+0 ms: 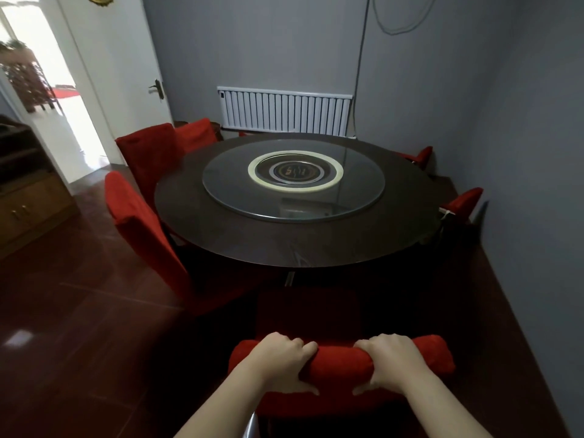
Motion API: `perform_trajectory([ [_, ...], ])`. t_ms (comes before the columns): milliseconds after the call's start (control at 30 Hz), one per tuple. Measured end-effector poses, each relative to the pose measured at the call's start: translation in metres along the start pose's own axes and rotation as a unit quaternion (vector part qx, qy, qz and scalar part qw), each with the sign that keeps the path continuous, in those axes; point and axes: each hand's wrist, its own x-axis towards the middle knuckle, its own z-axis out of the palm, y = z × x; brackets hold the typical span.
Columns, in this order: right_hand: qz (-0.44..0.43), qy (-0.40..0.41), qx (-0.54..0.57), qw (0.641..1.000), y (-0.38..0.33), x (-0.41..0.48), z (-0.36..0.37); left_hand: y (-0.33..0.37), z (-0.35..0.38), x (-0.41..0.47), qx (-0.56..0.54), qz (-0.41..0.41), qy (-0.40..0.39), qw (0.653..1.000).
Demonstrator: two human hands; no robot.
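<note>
At the near side of the round counter (246, 245), the red-covered chair (338, 363) stands facing its edge but apart from it, and both the left hand (282, 361) and the right hand (393, 361) grip the padded top of its back, fingers (305, 346) curled over the front and thumbs pressed behind. The step in hand looks to be shifting this chair, toward the counter or away I cannot tell. The next move calls for an even push or pull from both hands, keeping it square and clear of the neighbouring chair (142, 222).

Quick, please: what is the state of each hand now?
Left hand: closed, gripping the top of the red chair back.
Right hand: closed, gripping the same chair back.
</note>
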Motion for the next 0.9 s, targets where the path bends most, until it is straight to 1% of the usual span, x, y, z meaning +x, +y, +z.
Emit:
perform_trajectory([
  [133,-0.004,0.013,0.013,1.000,0.004,0.029,-0.024,-0.033,-0.015,0.015,0.021,-0.007,0.012,1.000],
  [233,-0.002,0.028,0.013,1.000,0.007,0.058,-0.047,-0.061,-0.032,0.031,0.021,-0.038,0.022,0.999],
  [300,-0.002,0.046,0.010,0.999,0.011,0.080,-0.061,-0.079,-0.039,0.043,0.015,-0.077,0.035,0.996],
  [367,0.004,0.071,0.006,0.997,0.018,0.100,-0.073,-0.094,-0.046,0.054,0.013,-0.139,0.055,0.989],
  [433,0.011,0.118,-0.006,0.993,0.029,0.116,-0.080,-0.104,-0.052,0.068,0.006,-0.210,0.075,0.975],
  [500,0.009,0.155,-0.019,0.988,0.043,0.126,-0.083,-0.108,-0.058,0.081,-0.014,-0.243,0.080,0.967],
  [667,0.007,0.184,-0.024,0.983,0.082,0.148,-0.091,-0.111,-0.072,0.120,-0.037,-0.228,0.090,0.969],
  [900,-0.010,0.209,-0.035,0.977,0.111,0.173,-0.102,-0.120,-0.088,0.150,-0.023,-0.217,0.126,0.968],
])
